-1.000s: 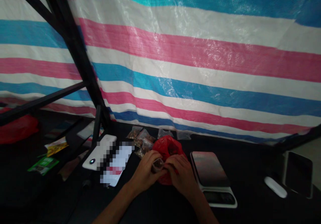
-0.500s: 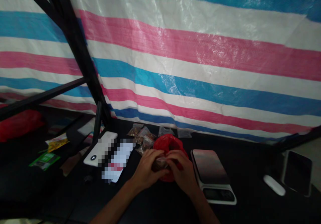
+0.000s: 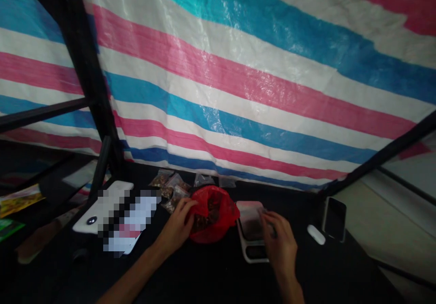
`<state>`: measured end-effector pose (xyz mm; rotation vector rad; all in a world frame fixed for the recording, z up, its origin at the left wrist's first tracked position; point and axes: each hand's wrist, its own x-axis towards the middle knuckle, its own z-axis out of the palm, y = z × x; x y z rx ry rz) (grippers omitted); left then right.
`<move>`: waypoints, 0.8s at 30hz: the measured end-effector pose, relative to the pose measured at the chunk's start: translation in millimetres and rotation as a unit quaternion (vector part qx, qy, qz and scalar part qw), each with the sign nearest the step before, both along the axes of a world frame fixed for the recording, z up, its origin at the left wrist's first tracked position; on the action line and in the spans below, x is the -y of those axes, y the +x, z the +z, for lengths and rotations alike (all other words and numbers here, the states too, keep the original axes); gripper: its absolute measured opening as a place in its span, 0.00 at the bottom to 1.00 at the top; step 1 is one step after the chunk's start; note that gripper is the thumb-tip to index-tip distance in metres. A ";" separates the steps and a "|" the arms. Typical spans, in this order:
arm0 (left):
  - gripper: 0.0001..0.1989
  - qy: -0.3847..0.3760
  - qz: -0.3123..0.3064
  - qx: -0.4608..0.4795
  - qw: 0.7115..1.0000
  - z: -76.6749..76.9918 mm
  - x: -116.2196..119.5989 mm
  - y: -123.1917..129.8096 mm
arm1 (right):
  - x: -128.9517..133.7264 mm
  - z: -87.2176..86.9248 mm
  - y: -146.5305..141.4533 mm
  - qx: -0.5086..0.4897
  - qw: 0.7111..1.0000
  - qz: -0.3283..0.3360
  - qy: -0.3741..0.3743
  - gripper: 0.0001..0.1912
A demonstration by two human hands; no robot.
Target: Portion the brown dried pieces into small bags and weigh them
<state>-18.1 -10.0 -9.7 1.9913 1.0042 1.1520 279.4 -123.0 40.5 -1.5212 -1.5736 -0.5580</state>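
A red plastic bag stands open on the black table, with dark brown pieces inside. My left hand is at the bag's left rim, its fingers closed round the edge. Over the right side of the white kitchen scale is my right hand, with thumb and fingers pinched together; a small clear thing seems to be between them, too blurred to name. Small clear bags with brown contents lie behind and left of the red bag.
Flat clear bags lie at the table's back. On the left are a white device, a pixelated phone-like object and a yellow packet. A white oval object and a dark phone lie at right.
My right hand has moved from the red bag to the right, over the scale. My left hand has shifted to the bag's left rim. The bag's opening now shows, and the view has turned right.
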 end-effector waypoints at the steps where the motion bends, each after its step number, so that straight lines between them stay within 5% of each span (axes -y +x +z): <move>1: 0.14 -0.011 0.007 0.027 1.000 1.4 0.0 0.3 | 1.9 -6.9 -1.0 0.023 0.999 0.006 -0.032 0.09; 4: 0.10 -0.065 0.043 0.132 0.988 7.5 -0.8 -0.2 | 6.4 -21.2 -13.1 0.053 0.995 -0.007 -0.080 0.12; 8: 0.18 -0.180 0.048 0.245 0.951 14.5 -3.1 -1.5 | 9.4 -22.0 -44.8 0.038 0.996 0.005 -0.081 0.17; 13: 0.22 -0.240 0.050 0.283 0.927 21.5 -0.7 -3.2 | 0.3 -15.5 -84.3 0.112 0.972 0.120 -0.167 0.16; 18: 0.19 -0.285 0.082 0.284 0.912 33.9 15.4 -2.5 | -5.5 -6.8 -81.8 0.108 0.970 0.128 -0.176 0.13; 20: 0.15 -0.250 0.124 0.254 0.926 39.0 23.5 -1.0 | -2.9 -2.3 -77.0 0.108 0.973 0.111 -0.170 0.15; 24: 0.13 -0.041 0.236 0.116 0.964 46.1 44.8 0.0 | 9.5 3.1 -78.1 0.118 0.966 0.116 -0.201 0.19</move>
